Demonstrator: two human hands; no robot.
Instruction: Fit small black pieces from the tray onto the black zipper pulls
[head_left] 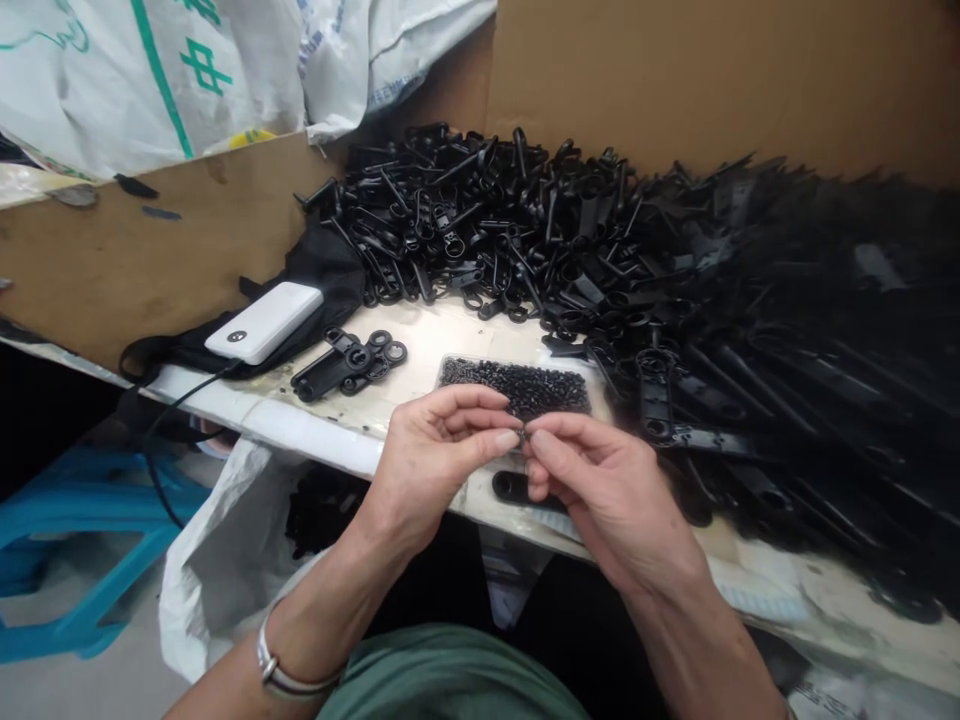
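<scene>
My left hand (pixel 439 440) and my right hand (pixel 592 465) meet fingertip to fingertip over the front of the table. Both are closed in a pinch around a tiny dark part (pixel 523 435), mostly hidden by the fingers and too small to name. Just behind the fingers stands a clear shallow box (pixel 446 368) filled with small black pieces (pixel 540 385). Under my right fingers a flat black plastic part with a round hole (pixel 511 487) lies at the table edge, partly covered by the hand.
Black plastic parts (pixel 480 210) are heaped along the back and right. At left, a white power bank (pixel 264 322) with a cable rests on black cloth, beside several black parts (pixel 349 362). Below are a white sack (pixel 214 570) and a blue stool (pixel 82 530). Cardboard (pixel 712 80) walls the back.
</scene>
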